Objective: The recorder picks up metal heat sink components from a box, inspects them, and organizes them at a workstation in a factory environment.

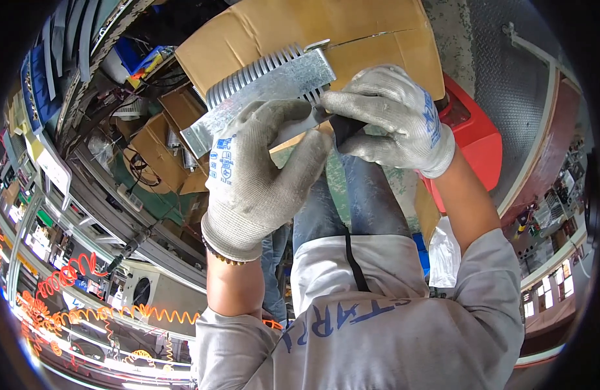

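My left hand [257, 169], in a whitish knit glove, pinches a pale grey strip [298, 128] between thumb and fingers. Close beside it, my right hand [400, 120], gloved alike, has its thumb and fingers closed on a dark, flat strip [345, 127]. The two pieces meet between my fingertips, and I cannot tell whether they are joined. Just beyond my hands lies a galvanized metal part [274, 81] with a row of curved fins along its far side and slots at its right end. My left hand covers some of its near edge.
A large brown cardboard sheet or box [371, 39] lies under the metal part. Right of it stands a red plastic object [475, 143]. Opened cardboard boxes [153, 153] and a long metal rail [163, 250] are at left. Orange coiled hoses [150, 314] hang at lower left.
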{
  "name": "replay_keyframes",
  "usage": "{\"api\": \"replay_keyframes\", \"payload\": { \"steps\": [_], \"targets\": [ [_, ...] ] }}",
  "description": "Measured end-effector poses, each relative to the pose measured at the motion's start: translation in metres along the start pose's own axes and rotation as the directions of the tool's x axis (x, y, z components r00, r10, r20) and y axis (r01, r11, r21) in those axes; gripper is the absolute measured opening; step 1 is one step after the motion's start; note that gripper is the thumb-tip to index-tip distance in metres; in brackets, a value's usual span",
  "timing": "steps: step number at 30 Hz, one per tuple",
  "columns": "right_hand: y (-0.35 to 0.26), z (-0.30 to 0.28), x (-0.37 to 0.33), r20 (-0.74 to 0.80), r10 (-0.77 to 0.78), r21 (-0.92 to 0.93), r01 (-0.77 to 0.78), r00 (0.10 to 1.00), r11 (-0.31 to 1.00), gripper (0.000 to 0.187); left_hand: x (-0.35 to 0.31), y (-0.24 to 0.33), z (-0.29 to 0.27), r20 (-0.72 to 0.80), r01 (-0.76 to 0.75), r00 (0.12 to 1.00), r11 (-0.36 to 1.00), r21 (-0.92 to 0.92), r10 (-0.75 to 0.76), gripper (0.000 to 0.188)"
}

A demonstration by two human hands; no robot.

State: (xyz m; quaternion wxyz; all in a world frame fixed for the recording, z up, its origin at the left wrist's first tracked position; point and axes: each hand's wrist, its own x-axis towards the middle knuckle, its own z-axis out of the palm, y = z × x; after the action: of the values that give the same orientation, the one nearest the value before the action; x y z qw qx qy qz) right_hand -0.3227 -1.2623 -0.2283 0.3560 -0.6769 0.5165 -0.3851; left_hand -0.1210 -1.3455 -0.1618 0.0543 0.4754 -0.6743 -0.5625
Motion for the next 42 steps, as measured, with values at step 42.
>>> {"api": "replay_keyframes", "payload": {
  "steps": [42],
  "targets": [
    [0.0, 0.009, -0.007, -0.143, -0.099, -0.043, 0.094, 0.985, 0.995, 0.056, 0.005, 0.01, -0.002, 0.044, 0.192, 0.98, 0.981, 0.014, -0.193, 0.027]
  ]
}}
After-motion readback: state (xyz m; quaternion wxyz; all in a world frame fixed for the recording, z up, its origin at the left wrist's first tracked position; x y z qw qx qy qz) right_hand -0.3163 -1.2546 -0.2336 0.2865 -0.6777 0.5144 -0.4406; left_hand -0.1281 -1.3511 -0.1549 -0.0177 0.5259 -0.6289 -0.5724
